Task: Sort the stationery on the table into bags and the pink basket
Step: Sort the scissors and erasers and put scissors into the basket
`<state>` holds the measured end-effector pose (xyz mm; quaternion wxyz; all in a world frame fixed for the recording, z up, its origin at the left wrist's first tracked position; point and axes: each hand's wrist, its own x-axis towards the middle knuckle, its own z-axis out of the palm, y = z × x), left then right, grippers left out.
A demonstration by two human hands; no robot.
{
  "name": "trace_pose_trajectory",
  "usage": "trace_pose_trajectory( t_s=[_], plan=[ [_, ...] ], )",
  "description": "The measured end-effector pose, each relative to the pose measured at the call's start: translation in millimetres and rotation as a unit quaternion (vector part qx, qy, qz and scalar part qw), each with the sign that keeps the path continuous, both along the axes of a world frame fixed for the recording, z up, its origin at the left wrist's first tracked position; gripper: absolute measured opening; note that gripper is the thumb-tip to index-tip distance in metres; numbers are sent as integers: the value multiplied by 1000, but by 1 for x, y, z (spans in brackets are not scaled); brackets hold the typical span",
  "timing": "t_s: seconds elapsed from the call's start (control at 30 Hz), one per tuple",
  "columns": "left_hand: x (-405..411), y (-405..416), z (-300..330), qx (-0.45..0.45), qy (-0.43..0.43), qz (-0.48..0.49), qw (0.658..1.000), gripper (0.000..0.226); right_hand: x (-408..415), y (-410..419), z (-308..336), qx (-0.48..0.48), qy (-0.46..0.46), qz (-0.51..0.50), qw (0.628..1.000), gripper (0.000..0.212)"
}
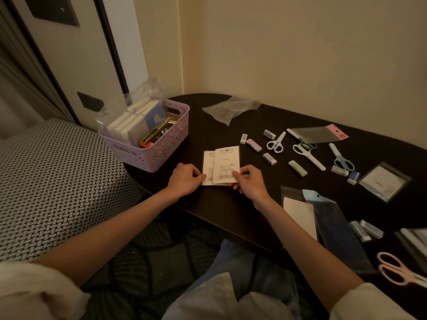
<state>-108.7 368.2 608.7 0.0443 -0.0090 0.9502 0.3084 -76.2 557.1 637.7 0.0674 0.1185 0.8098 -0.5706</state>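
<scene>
Two flat white packets lie overlapping on the dark table (231, 215) in front of me. My left hand (184, 180) pinches the lower edge of the left packet (208, 166). My right hand (248, 181) grips the bottom corner of the right packet (226, 163), which shows a barcode. The pink basket (157, 148) stands at the table's left end, packed with white boxes, a blue card and a dark box. Loose erasers (269, 158), a purple eraser (253, 145), a green eraser (298, 167) and several scissors (276, 142) are scattered to the right.
A crumpled clear bag (231, 108) lies at the back. A pink-topped sleeve (321, 134), a clear bag with a white insert (384, 182) and blue-topped bags (332, 225) sit on the right. Pink scissors (399, 270) rest near the right edge. A woven cushion (57, 185) is beside the table.
</scene>
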Motion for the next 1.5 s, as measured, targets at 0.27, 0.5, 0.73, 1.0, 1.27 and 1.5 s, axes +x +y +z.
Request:
trace_pose_trajectory(
  t_s=[0.27,0.5,0.73,1.0,1.27,1.5],
  plan=[
    [-2,20,8,119,-95,64,986,13,-8,1,-4,61,-22,2,998,15],
    [17,34,28,395,-110,117,905,7,-8,3,0,23,-25,18,999,19],
    [17,29,37,432,-77,94,894,4,-5,6,9,-30,-8,43,999,21],
    [15,17,60,519,-63,57,851,31,-7,-2,29,-56,91,37,994,15],
    [13,-1,82,472,-4,72,879,26,-17,-23,51,-88,132,81,984,23],
    [-6,-54,135,266,220,125,930,29,-48,-43,90,-87,159,145,973,22]
  ],
)
